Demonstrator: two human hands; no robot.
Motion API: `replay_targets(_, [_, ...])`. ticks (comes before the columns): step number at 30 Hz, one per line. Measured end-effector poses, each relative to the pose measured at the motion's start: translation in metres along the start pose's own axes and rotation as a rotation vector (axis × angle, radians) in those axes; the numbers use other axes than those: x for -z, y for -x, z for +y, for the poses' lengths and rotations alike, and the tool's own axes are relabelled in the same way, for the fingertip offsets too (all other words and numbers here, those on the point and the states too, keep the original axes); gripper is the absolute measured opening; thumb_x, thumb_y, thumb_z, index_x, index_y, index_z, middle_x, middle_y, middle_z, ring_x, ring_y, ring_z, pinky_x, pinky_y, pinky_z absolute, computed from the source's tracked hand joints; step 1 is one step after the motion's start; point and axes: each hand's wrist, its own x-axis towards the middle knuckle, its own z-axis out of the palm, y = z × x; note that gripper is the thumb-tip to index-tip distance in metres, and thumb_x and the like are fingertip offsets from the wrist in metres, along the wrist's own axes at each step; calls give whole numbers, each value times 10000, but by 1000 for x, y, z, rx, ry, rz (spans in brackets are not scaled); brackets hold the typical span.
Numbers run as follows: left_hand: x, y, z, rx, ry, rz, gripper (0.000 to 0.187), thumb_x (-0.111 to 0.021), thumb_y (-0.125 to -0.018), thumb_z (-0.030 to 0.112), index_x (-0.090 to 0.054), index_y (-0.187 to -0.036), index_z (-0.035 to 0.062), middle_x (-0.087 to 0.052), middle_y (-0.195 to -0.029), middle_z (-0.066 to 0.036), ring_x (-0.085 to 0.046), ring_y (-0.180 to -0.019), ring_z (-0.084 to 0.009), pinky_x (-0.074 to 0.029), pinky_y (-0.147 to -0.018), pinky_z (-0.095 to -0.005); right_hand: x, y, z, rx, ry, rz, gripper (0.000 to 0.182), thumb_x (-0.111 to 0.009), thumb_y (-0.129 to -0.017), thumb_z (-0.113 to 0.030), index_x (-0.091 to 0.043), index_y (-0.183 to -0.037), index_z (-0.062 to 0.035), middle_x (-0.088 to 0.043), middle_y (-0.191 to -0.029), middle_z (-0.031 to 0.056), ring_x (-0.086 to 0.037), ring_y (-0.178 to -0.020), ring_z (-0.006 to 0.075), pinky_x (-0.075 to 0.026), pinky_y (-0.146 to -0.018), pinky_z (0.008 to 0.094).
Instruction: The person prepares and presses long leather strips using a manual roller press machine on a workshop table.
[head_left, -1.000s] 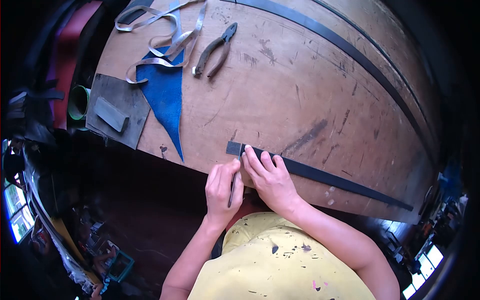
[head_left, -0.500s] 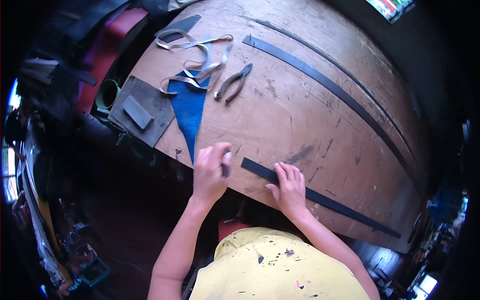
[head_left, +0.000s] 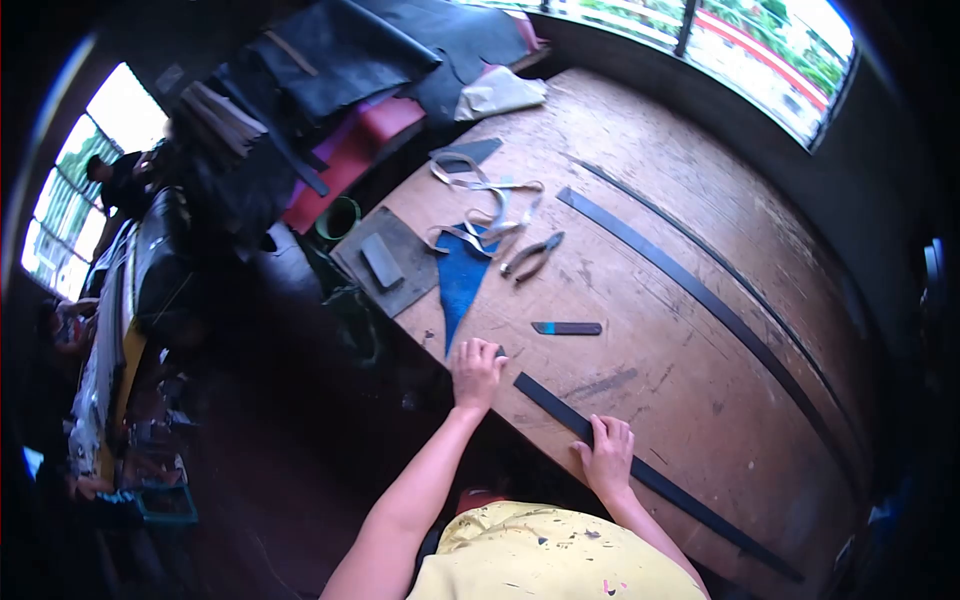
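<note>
My left hand [head_left: 478, 375] is closed near the table's front edge, below the tip of a blue leather piece [head_left: 461, 290]. A small dark thing shows at its fingertips, too small to name. A black strip [head_left: 680, 488], probably leather, runs along the near edge, and my right hand [head_left: 608, 450] holds it down with fingers and thumb across it. Beyond my hands lies a knife [head_left: 570, 328], dark with a teal part at its left end, touched by neither hand. Farther back are pliers [head_left: 532, 257] with their handles apart.
Two long dark strips, one wide [head_left: 690, 283] and one thin [head_left: 715, 253], cross the wooden table [head_left: 640, 350]. A tangled pale ribbon [head_left: 510, 187] and a grey block [head_left: 381, 260] on a dark sheet [head_left: 357, 245] lie left. Leather sheets [head_left: 340, 60] hang behind; a person [head_left: 120, 185] is far left.
The knife now lies on the table; earlier my left hand held a dark thing with a greenish tip. The view has tilted up, showing the windows. My right hand stays on the strip.
</note>
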Motion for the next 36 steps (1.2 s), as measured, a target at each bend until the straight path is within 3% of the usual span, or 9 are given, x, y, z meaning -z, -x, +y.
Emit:
replay_targets(5, [-15,-4,0,140,45,-20,173,-718,-900,231,-601,-904,104,-577,-1003,-109,-591,-1017,-329,-453,-885,-467,-1,10,13,9,-43,32,548,-843,-770,-226,-640,-1232,-10,-584,-1189,142,-520,-1159,341,-403,-1031,465])
replay_targets(9, [26,-4,-17,375,408,154,159,-646,-976,192,-576,-925,59,-655,-805,-161,-697,-757,-381,-530,-653,-464,-1,10,16,35,-13,85,473,-834,-775,-196,-658,-1177,-20,-591,-1162,141,-524,-1141,342,-405,-1020,464])
replay_targets(12, [78,1,-76,691,599,421,176,-641,-1013,202,-602,-961,39,-647,-677,-111,-645,-484,-189,-485,-487,-365,-4,11,12,7,-10,69,368,-814,-789,-163,-634,-1085,-41,-596,-1105,140,-536,-1099,350,-418,-962,469])
replay_targets(19, [88,-42,-306,938,310,590,178,-574,-1013,152,-707,-995,35,-736,-928,-175,-710,-839,-378,-555,-756,-468,-2,6,-11,-71,-118,9,424,-778,-788,-39,-564,-1153,-22,-586,-1078,191,-580,-1017,419,-476,-887,476])
replay_targets(23, [81,-123,-381,1106,605,524,225,-612,-1020,232,-711,-1048,32,-743,-882,-169,-726,-592,-238,-576,-634,-395,1,-24,-63,9,-162,-60,581,-802,-768,-59,-538,-1282,-6,-567,-1078,231,-582,-1003,441,-490,-883,481])
replay_targets(28, [95,-167,-416,1241,604,353,304,-673,-1001,280,-664,-885,-1,-716,-792,-120,-709,-570,-200,-534,-443,-335,2,-59,-122,90,-164,-189,575,-732,-759,46,-553,-1302,-8,-564,-1071,229,-591,-982,463,-513,-836,475])
replay_targets(30, [88,-174,-425,1187,211,291,354,-726,-938,364,-720,-926,10,-753,-921,-190,-764,-781,-325,-597,-759,-428,13,-76,-154,44,-196,-236,573,-713,-835,-32,-543,-1383,-19,-584,-1118,252,-589,-1021,444,-493,-903,494])
replay_targets(35, [31,-177,-463,1349,607,250,238,-581,-902,117,-770,-1021,35,-718,-1130,-275,-691,-1107,-404,-558,-941,-497,34,-118,-212,33,-174,-270,436,-649,-951,-85,-559,-1366,16,-634,-1095,236,-630,-1046,388,-508,-914,457])
replay_targets(36, [15,-170,-473,1365,552,210,235,-588,-898,125,-769,-1017,33,-722,-1114,-274,-688,-1112,-408,-554,-950,-500,17,-121,-173,334,-77,-157,606,-721,-820,-29,-532,-1393,27,-608,-1027,215,-633,-970,405,-534,-836,436])
